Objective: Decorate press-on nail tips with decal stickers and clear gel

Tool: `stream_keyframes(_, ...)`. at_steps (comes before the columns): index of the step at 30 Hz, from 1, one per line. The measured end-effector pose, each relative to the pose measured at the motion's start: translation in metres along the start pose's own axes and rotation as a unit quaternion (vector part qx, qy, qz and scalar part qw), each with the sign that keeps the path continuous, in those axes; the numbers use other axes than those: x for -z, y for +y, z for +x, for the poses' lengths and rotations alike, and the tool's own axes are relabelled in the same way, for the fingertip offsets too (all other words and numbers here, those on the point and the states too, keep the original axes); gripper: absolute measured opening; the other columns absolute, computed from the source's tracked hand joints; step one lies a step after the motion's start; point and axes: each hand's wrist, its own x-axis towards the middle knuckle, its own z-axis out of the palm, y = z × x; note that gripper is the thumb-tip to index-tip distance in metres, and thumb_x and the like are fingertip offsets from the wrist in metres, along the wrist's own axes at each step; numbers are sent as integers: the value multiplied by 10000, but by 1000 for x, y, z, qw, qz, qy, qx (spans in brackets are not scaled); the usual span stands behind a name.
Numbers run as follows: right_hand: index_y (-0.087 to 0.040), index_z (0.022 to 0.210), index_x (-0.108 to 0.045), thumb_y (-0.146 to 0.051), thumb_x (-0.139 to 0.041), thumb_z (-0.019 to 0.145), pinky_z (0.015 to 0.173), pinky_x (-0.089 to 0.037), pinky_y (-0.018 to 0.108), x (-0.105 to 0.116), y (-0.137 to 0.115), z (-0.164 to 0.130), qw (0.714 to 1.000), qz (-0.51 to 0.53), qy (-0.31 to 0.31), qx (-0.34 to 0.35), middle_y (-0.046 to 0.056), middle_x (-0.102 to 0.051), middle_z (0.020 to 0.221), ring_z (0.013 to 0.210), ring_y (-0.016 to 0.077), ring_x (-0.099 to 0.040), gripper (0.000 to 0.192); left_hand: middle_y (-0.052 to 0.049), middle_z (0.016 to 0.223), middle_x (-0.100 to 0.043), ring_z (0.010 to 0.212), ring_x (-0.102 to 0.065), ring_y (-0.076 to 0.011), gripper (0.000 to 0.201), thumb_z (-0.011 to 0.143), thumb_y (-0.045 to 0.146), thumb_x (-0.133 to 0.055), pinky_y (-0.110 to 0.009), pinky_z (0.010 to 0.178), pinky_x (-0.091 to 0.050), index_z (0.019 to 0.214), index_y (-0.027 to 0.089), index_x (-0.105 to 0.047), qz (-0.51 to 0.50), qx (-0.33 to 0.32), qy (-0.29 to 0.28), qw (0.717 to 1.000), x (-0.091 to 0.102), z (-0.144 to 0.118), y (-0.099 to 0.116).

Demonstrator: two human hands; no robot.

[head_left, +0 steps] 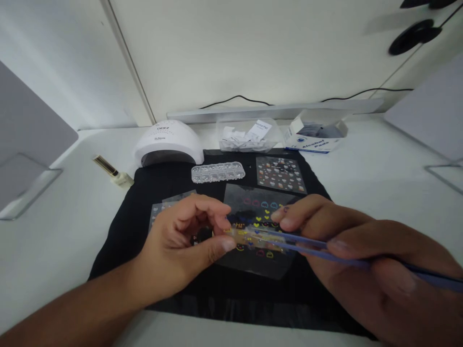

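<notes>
White counter (pixel 379 183) runs out under a pale wall, with a black mat (pixel 119 241) spread across its middle. On the mat the left hand (pixel 181 246) has its fingers (pixel 217 219) curled and pinched on the near end of a small clear nail tip (pixel 253 238) — thumb below, fingertips above. The right hand (pixel 361 260) grips a thin blue tool (pixel 325 253), clenched between thumb and forefinger, and the tool's front end lies against the nail tip. Both hover just over a clear sticker sheet (pixel 260 205) printed with small coloured hearts, which lies flat on the mat. A second sticker sheet (pixel 280 173) sits behind it, and a third sheet (pixel 162 207) shows partly behind the left hand. A clear compartment box (pixel 218 172) of small pieces lies near the mat's far edge. Beyond that stand a white nail lamp (pixel 168 142), a clear tub (pixel 248 135) of paper slips and an open box of alcohol pads (pixel 314 137) — while a small bottle (pixel 114 172) lies on its side to the lamp's left.
</notes>
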Motion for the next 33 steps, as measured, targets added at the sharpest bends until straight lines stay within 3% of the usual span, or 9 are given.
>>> stream_keyframes(11,-205,973,-771,-296,-554,963,761,-540,435,-5,5,-1,999,27,23,40,57,-677,708,766,230,-650,236,6,810,-699,745,-658,-82,327,745,17,-805,-123,705,-573,1009,200,-741,0,5,15,1000,-1,-1,1)
stream_keyframes(15,-203,990,-764,-296,-549,967,757,-538,457,-4,7,-3,999,28,16,41,56,-659,698,701,220,-625,235,11,812,-693,739,-649,-81,326,742,11,-795,-125,702,-572,998,206,-742,14,-10,18,1000,-3,0,2)
stream_keyframes(23,-218,1009,-769,-281,-543,959,808,-559,486,-3,7,-6,999,30,23,38,71,-672,758,809,255,-651,239,1,807,-703,733,-659,-78,279,779,5,-761,-113,683,-562,982,196,-750,40,-4,32,999,-2,-2,2)
stream_keyframes(33,-232,981,-784,-296,-560,952,803,-556,501,-4,7,-5,999,22,33,33,76,-667,734,802,266,-650,234,9,795,-704,714,-667,-80,287,755,3,-772,-108,645,-561,959,204,-751,47,1,53,997,-1,-2,2)
